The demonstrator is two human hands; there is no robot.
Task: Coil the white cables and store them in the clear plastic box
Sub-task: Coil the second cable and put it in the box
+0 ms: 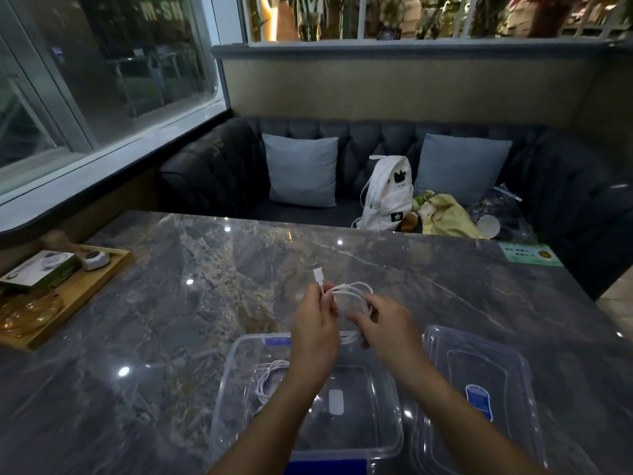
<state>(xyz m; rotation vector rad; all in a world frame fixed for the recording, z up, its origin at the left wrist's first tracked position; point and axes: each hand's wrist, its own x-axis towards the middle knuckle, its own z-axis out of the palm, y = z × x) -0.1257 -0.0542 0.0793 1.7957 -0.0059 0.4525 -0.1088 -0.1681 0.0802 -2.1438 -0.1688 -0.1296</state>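
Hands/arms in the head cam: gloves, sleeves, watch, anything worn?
Nothing worn that shows. The left hand and right hand are bare: no gloves, no rings visible on the fingers. Both forearms are bare to the frame edge, with no sleeves, watch or wristband in view.

Booth seat, marble table (171, 337), window (102, 80) on left.
Dark tufted sofa (219, 173) runs along beige wall (376, 90); 2 grey-blue cushions (301, 173) on it, white backpack (388, 193) between them. Wooden tray (78, 293) at table's left edge. Ceiling lights glint on tabletop. Plants (342, 15) behind white railing above.
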